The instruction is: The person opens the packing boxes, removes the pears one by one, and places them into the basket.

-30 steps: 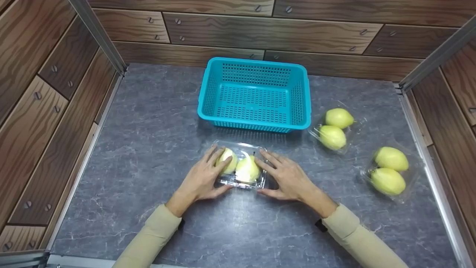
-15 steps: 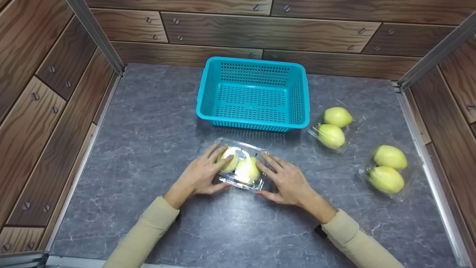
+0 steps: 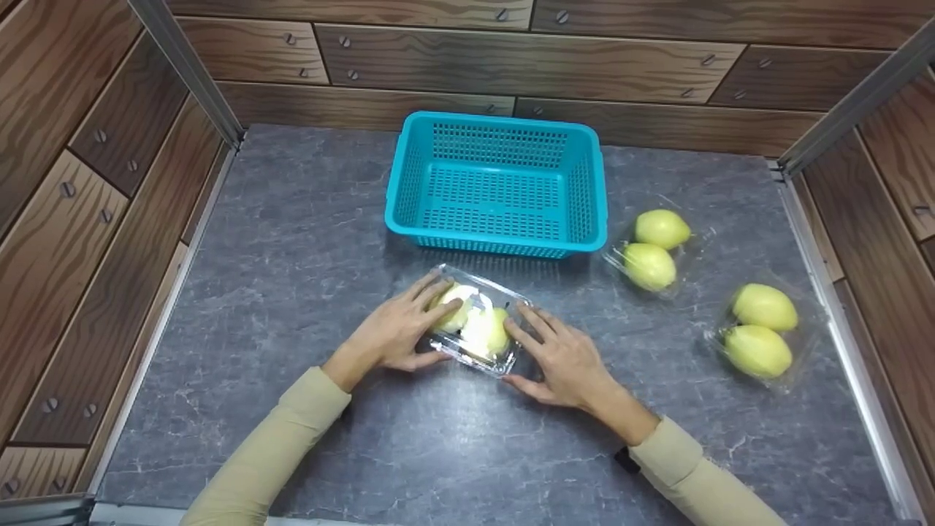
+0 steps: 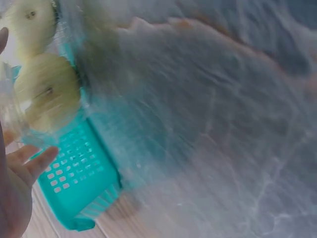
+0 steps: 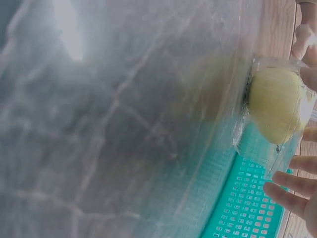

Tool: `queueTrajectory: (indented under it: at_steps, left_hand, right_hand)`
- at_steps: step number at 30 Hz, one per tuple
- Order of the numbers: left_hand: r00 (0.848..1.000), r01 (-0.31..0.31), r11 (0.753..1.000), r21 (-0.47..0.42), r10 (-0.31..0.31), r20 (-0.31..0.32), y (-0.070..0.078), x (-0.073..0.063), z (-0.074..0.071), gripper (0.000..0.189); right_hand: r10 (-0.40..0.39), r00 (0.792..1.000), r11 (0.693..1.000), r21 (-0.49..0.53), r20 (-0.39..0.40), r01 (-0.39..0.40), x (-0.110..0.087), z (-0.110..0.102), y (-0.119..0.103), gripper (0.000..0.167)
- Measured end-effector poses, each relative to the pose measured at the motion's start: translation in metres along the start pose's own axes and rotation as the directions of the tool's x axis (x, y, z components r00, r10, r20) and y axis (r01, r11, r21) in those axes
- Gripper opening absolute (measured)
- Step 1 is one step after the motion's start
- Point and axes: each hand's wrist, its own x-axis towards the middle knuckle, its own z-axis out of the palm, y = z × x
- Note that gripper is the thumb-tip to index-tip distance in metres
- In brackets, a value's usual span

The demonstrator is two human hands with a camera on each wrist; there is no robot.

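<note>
Grey veined tabletop [image 3: 292, 219] beneath clear fruit box [image 3: 478, 321]; wood-patterned walls [image 3: 526, 62] behind

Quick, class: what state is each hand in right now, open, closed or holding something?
Left hand: holding the clear pear pack at its left end.
Right hand: holding the same pack at its right end.

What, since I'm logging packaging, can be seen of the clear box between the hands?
The clear box looks like thin, glossy plastic, roughly rectangular; glare hides part of its top. It holds two yellow-green pears. It is in front of the teal basket, apart from it, its right end nearer than its left. The left hand and right hand touch its ends, fingers over the top. Whether it touches the table is unclear.
</note>
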Motion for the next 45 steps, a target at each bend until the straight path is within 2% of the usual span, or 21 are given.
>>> queueTrajectory:
  at_steps: [9, 13, 17, 21, 24, 26, 29, 32, 35, 37, 40, 43, 45]
  left_hand:
    - [1.0, 0.001, 0.998, -0.056, -0.001, 0.005, -0.004, 0.001, 0.002, 0.09]
    - [0.999, 0.047, 0.996, -0.077, -0.047, 0.005, 0.003, -0.005, 0.0, 0.092]
    - [0.993, 0.113, 0.988, -0.102, -0.116, -0.026, 0.014, -0.012, 0.001, 0.092]
    - [0.974, 0.193, 0.968, -0.163, -0.21, -0.09, 0.027, -0.019, 0.001, 0.089]
    - [0.942, 0.254, 0.925, -0.284, -0.303, -0.143, 0.039, -0.025, 0.001, 0.085]
    - [0.913, 0.288, 0.877, -0.385, -0.373, -0.167, 0.047, -0.028, 0.001, 0.082]
    - [0.854, 0.331, 0.788, -0.519, -0.484, -0.189, 0.058, -0.032, 0.003, 0.079]
    - [0.778, 0.364, 0.693, -0.622, -0.593, -0.206, 0.066, -0.031, 0.005, 0.076]
    - [0.683, 0.392, 0.581, -0.713, -0.703, -0.198, 0.071, -0.028, 0.008, 0.073]
    - [0.615, 0.401, 0.477, -0.782, -0.773, -0.157, 0.075, -0.027, 0.009, 0.075]
    - [0.527, 0.366, 0.293, -0.883, -0.847, -0.063, 0.078, -0.025, 0.011, 0.079]
    - [0.465, 0.291, 0.123, -0.949, -0.885, 0.028, 0.079, -0.024, 0.013, 0.079]
    - [0.431, 0.248, 0.044, -0.968, -0.9, 0.069, 0.079, -0.023, 0.016, 0.076]
  right_hand:
    - [-0.01, 0.999, 1.0, -0.027, -0.052, 0.008, 0.001, 0.001, -0.002, 0.089]
    - [-0.035, 0.999, 0.999, -0.027, -0.02, 0.035, 0.004, -0.003, 0.002, 0.086]
    - [-0.069, 0.998, 0.997, -0.03, -0.008, 0.069, 0.006, -0.009, 0.009, 0.086]
    - [-0.109, 0.994, 0.994, -0.023, -0.02, 0.109, 0.006, -0.012, 0.017, 0.087]
    - [-0.143, 0.99, 0.989, -0.028, -0.003, 0.143, 0.006, -0.013, 0.023, 0.088]
    - [-0.165, 0.986, 0.986, -0.032, 0.008, 0.165, 0.004, -0.013, 0.026, 0.088]
    - [-0.198, 0.98, 0.98, -0.033, 0.003, 0.198, 0.002, -0.013, 0.03, 0.087]
    - [-0.228, 0.973, 0.974, -0.023, -0.022, 0.227, 0.002, -0.013, 0.035, 0.086]
    - [-0.251, 0.967, 0.968, -0.003, -0.047, 0.252, 0.003, -0.013, 0.04, 0.085]
    - [-0.27, 0.961, 0.962, 0.012, -0.063, 0.271, 0.004, -0.013, 0.043, 0.084]
    - [-0.295, 0.951, 0.954, 0.027, -0.09, 0.298, 0.006, -0.012, 0.047, 0.081]
    - [-0.305, 0.946, 0.95, 0.034, -0.111, 0.31, 0.007, -0.01, 0.05, 0.076]
    - [-0.304, 0.946, 0.95, 0.036, -0.115, 0.31, 0.007, -0.009, 0.051, 0.073]
